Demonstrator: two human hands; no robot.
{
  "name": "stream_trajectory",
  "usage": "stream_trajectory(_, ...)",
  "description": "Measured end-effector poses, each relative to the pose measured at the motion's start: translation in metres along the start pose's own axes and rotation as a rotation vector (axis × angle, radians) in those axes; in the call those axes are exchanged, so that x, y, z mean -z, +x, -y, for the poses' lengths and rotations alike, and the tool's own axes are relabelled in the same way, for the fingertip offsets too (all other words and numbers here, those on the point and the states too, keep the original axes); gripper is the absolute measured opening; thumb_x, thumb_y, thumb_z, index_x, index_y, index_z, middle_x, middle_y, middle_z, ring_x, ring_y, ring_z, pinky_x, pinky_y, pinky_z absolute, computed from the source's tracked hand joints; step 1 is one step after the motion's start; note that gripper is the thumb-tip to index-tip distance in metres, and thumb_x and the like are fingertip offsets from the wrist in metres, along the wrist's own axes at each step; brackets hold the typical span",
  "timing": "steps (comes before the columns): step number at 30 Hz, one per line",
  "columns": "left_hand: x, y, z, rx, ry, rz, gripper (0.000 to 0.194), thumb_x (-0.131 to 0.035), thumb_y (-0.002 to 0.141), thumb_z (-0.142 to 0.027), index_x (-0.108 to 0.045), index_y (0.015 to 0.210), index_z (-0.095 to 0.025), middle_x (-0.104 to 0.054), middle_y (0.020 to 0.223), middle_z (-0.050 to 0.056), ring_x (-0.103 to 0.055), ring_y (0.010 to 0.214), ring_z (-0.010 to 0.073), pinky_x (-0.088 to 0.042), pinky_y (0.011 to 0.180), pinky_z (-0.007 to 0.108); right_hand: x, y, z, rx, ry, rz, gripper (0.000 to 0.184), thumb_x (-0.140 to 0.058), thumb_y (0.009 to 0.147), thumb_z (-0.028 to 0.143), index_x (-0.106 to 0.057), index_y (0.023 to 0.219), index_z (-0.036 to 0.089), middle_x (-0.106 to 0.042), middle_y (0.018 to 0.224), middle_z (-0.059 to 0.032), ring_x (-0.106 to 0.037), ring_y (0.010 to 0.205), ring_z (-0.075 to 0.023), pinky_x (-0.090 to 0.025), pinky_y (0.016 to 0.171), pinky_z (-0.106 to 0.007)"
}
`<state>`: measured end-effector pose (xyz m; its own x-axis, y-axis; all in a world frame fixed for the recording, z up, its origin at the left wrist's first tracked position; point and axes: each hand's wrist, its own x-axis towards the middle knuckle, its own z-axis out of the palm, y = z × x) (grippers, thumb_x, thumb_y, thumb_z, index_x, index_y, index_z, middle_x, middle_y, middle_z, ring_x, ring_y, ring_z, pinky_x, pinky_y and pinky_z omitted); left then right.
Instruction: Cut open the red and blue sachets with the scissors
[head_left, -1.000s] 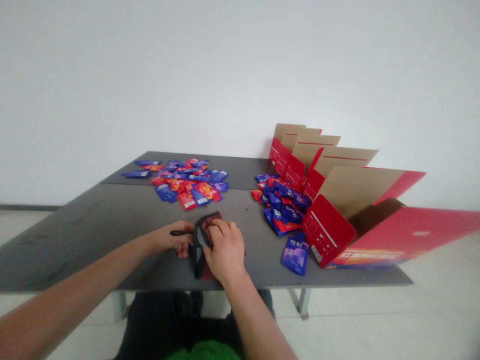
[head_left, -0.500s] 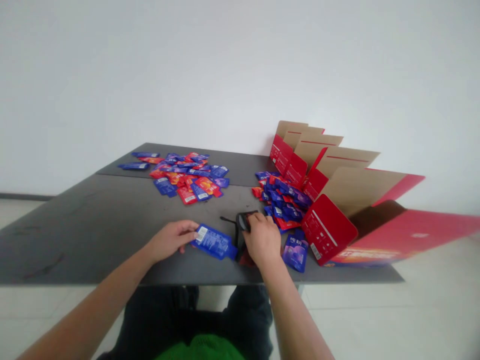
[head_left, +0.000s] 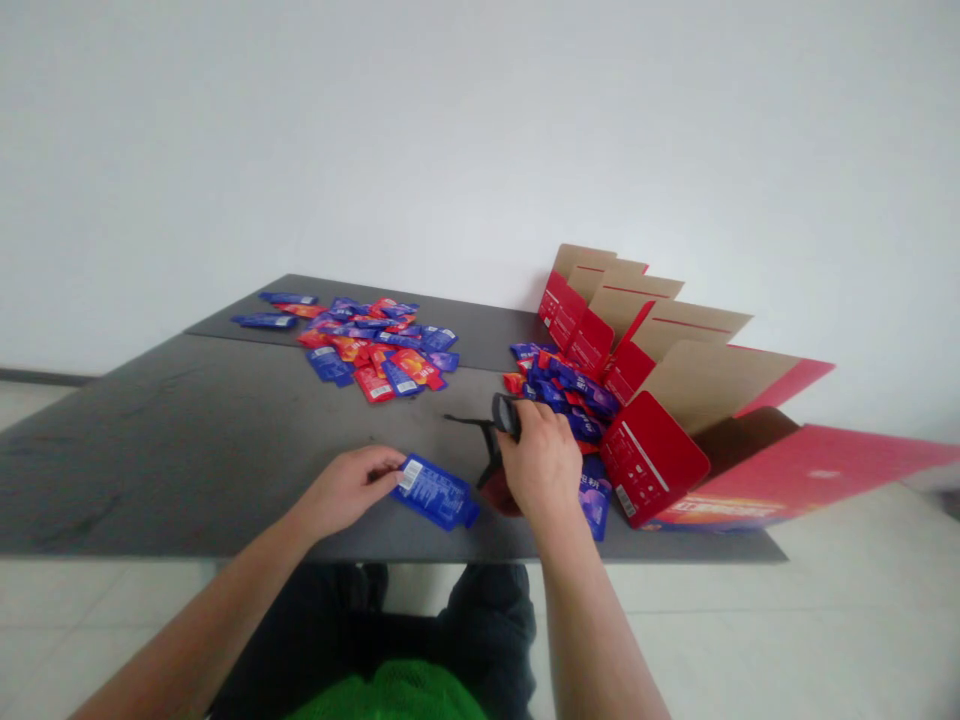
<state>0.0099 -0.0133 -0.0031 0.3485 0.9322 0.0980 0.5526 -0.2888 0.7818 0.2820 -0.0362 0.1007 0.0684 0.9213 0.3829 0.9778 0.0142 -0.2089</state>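
My left hand (head_left: 352,490) pinches the left end of a flat blue pouch-shaped packet (head_left: 439,492) between thumb and fingers. This packet has a white label patch, lines of small print and a narrow neck that points right. Just right of it, my right hand (head_left: 546,455) is closed around a dark item with a grey-black rim, a black strap (head_left: 487,445) and a maroon side; it looks like a small fabric pouch (head_left: 501,497). The hand hides much of it. Beside the right wrist lies a purple packet (head_left: 597,500), partly covered.
A heap of red and blue packets (head_left: 375,345) lies at the left back of the grey table (head_left: 187,450). Another heap (head_left: 566,385) rests against a row of open red cartons (head_left: 652,460) on the right. A white wall (head_left: 375,150) stands behind.
The maroon-and-black item has moved right, away from my left hand, in my right hand. A blue packet has come into sight in my left hand, apart from that item now.
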Motion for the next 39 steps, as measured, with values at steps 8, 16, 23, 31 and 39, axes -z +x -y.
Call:
stream_trajectory(8,0.001,-0.003,-0.005,-0.085,0.004,-0.033,0.022,-0.062,0.09,-0.026,-0.077,0.107,-0.025,-0.077,0.106,0.003,-0.072,0.099,0.0213,-0.054,0.088,0.03,-0.063,-0.07,0.064,0.221,0.177,0.226,0.019,-0.063,0.092,0.022,-0.07,0.108,0.028,-0.069,0.123,-0.0055,-0.055,0.107,-0.0283,-0.045,0.086,-0.041)
stream_trajectory(16,-0.003,-0.002,-0.001,-0.121,0.058,-0.051,0.02,-0.062,0.09,-0.025,-0.073,0.107,-0.023,-0.071,0.114,0.005,-0.07,0.096,0.0192,-0.055,0.088,0.03,-0.076,-0.03,0.013,0.654,0.431,0.31,0.033,-0.07,0.083,0.012,-0.072,0.113,0.026,-0.068,0.131,0.0003,-0.058,0.117,-0.0182,-0.04,0.103,-0.03)
stream_trajectory(23,-0.001,-0.002,-0.005,-0.116,0.101,-0.073,0.02,-0.063,0.092,-0.03,-0.076,0.106,-0.024,-0.069,0.124,0.007,-0.069,0.104,0.0222,-0.055,0.093,0.033,-0.064,0.047,0.01,0.821,0.324,0.51,0.046,-0.06,0.082,0.002,-0.073,0.116,0.031,-0.069,0.133,0.0034,-0.057,0.128,-0.0147,-0.034,0.109,-0.028)
stream_trajectory(31,0.001,-0.003,-0.007,-0.139,0.147,-0.063,0.018,-0.059,0.096,-0.03,-0.076,0.094,-0.025,-0.072,0.104,0.004,-0.069,0.099,0.022,-0.054,0.088,0.031,-0.08,0.019,0.052,0.45,0.23,0.274,0.024,-0.065,0.088,0.025,-0.073,0.111,0.028,-0.071,0.119,-0.0008,-0.058,0.109,-0.021,-0.042,0.096,-0.032)
stream_trajectory(39,0.002,-0.004,-0.008,-0.142,0.129,-0.026,0.022,-0.055,0.1,-0.034,-0.075,0.1,-0.025,-0.074,0.11,0.004,-0.069,0.101,0.0209,-0.052,0.094,0.032,-0.077,0.01,-0.003,0.155,0.088,0.315,0.021,-0.065,0.088,0.02,-0.077,0.103,0.028,-0.072,0.115,-0.0027,-0.058,0.103,-0.0223,-0.044,0.087,-0.031)
